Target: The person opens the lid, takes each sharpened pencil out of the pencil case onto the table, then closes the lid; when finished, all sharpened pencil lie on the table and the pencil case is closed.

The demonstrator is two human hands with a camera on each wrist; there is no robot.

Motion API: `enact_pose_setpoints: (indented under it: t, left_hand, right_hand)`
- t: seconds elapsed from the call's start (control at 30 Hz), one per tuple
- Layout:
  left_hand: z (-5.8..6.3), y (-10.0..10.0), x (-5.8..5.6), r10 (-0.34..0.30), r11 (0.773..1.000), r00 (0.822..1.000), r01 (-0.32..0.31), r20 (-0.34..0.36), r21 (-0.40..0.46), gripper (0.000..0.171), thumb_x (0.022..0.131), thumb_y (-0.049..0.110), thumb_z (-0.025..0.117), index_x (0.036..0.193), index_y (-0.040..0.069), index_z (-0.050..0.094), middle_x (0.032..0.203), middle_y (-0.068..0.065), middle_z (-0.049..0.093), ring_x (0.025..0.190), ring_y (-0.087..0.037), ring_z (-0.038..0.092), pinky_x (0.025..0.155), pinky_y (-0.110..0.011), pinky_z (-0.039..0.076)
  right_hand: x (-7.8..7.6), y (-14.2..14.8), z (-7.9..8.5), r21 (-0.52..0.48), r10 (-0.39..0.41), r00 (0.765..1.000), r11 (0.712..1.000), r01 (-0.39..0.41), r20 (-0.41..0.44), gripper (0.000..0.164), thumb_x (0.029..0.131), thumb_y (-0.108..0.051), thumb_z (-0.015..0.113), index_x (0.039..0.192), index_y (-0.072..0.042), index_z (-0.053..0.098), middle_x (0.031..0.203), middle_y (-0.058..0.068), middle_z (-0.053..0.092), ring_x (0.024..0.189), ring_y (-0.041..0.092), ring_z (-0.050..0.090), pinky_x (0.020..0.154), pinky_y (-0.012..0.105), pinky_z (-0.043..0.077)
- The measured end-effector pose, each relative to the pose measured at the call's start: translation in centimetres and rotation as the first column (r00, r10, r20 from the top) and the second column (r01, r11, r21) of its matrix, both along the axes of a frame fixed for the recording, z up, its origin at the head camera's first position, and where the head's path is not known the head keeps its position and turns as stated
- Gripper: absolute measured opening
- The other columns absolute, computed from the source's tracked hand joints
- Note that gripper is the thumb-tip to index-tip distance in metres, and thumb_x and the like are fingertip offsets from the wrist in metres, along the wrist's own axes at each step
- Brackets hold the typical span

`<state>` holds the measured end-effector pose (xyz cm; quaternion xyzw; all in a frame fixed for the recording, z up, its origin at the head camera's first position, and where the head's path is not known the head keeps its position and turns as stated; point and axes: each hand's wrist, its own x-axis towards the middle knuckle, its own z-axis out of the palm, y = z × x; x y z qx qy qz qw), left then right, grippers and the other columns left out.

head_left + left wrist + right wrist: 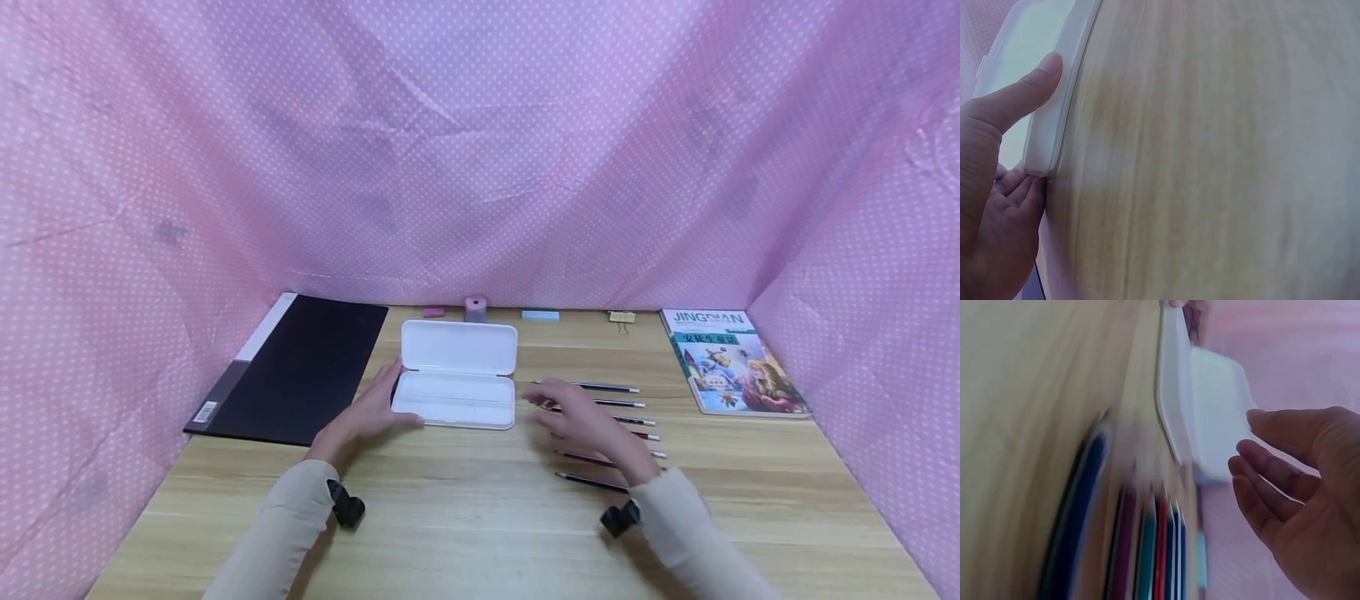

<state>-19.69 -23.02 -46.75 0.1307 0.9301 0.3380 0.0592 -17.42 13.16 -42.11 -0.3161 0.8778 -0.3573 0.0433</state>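
A white pencil case (459,350) lies on the table with its lid raised towards the back, its tray bare. My left hand (375,407) holds the case's left end; in the left wrist view the thumb of this hand (1019,100) lies over the front edge of the case (1047,134), with the fingers curled at its end. To the right of the case, my right hand (576,417) hovers above several pencils (611,388) laid in a row. Nothing is between the loosely bent fingers (1263,503) in the right wrist view. The hand partly hides the pencils.
A black folder (315,367) lies at left, a picture book (738,367) at right. Along the back stand a pink eraser (433,313), a pink-topped cylinder (476,308), a light blue block (540,316) and a gold binder clip (622,317). Pink dotted cloth (480,167) encloses the table.
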Motion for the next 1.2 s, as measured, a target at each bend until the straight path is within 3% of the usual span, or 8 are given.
enact_pose_setpoints:
  t: [0.13, 0.23, 0.47, 0.67, 0.83, 1.2]
  left_hand:
    - [-0.1, -0.1, 0.0, 0.001, 1.0, 1.0, 0.0, 0.004, -0.006, 0.124, 0.061, 0.057, 0.077, 0.148, 0.008, 0.003, 0.142, -0.012, 0.027, 0.131, -0.026, 0.025, 0.108, -0.047, 0.02]
    - [-0.1, -0.1, -0.1, 0.009, 1.0, 1.0, -0.009, 0.015, -0.011, 0.125, 0.061, 0.059, 0.076, 0.148, 0.009, 0.003, 0.145, -0.012, 0.024, 0.133, -0.026, 0.023, 0.109, -0.047, 0.019]
    - [-0.2, -0.2, -0.2, 0.0, 1.0, 1.0, 0.0, 0.006, 0.005, 0.127, 0.06, 0.06, 0.077, 0.148, 0.007, 0.002, 0.143, -0.012, 0.026, 0.132, -0.026, 0.024, 0.108, -0.046, 0.019]
    - [-0.3, -0.2, -0.2, -0.017, 0.999, 0.999, 0.018, -0.037, 0.03, 0.123, 0.06, 0.055, 0.079, 0.147, 0.004, 0.009, 0.137, -0.013, 0.032, 0.128, -0.026, 0.03, 0.107, -0.045, 0.022]
    - [-0.3, -0.2, -0.2, -0.008, 1.0, 1.0, 0.008, -0.029, 0.019, 0.125, 0.059, 0.056, 0.079, 0.148, 0.005, 0.006, 0.14, -0.013, 0.029, 0.13, -0.026, 0.027, 0.108, -0.046, 0.02]
    - [-0.2, -0.2, -0.1, 0.003, 1.0, 1.0, -0.003, -0.002, -0.005, 0.126, 0.061, 0.058, 0.077, 0.148, 0.005, 0.004, 0.145, -0.013, 0.024, 0.133, -0.025, 0.022, 0.109, -0.045, 0.018]
  right_hand:
    - [-1.7, -3.3, -0.6, -0.036, 0.042, 0.996, 0.999, -0.039, 0.083, 0.034, 0.089, -0.011, 0.059, 0.122, -0.003, 0.056, 0.115, 0.012, 0.06, 0.104, 0.023, 0.055, 0.09, 0.04, 0.045]
    - [-2.5, -5.3, -0.9, -0.013, 0.026, 0.988, 1.0, -0.025, 0.151, 0.037, 0.092, -0.017, 0.056, 0.127, -0.005, 0.053, 0.122, 0.01, 0.057, 0.111, 0.022, 0.052, 0.094, 0.038, 0.043]
    - [-3.9, -8.2, -1.7, 0.134, 0.037, 0.991, 0.99, -0.054, 0.127, 0.033, 0.094, -0.019, 0.051, 0.125, -0.006, 0.055, 0.117, 0.007, 0.06, 0.107, 0.017, 0.054, 0.092, 0.033, 0.043]
    - [-4.8, -8.8, -1.8, 0.163, 0.045, 0.989, 0.984, -0.069, 0.143, 0.025, 0.093, -0.012, 0.053, 0.117, -0.007, 0.06, 0.103, 0.003, 0.062, 0.095, 0.013, 0.056, 0.085, 0.031, 0.046]
    - [-5.1, -8.7, -1.7, 0.183, 0.013, 0.982, 0.982, -0.048, 0.188, 0.022, 0.093, -0.009, 0.053, 0.112, -0.013, 0.063, 0.099, -0.002, 0.062, 0.092, 0.012, 0.054, 0.084, 0.03, 0.045]
    - [-5.5, -8.9, -1.5, 0.194, 0.045, 0.977, 0.977, -0.086, 0.208, 0.024, 0.093, -0.006, 0.051, 0.114, -0.012, 0.062, 0.099, 0.0, 0.06, 0.089, 0.014, 0.051, 0.083, 0.031, 0.044]
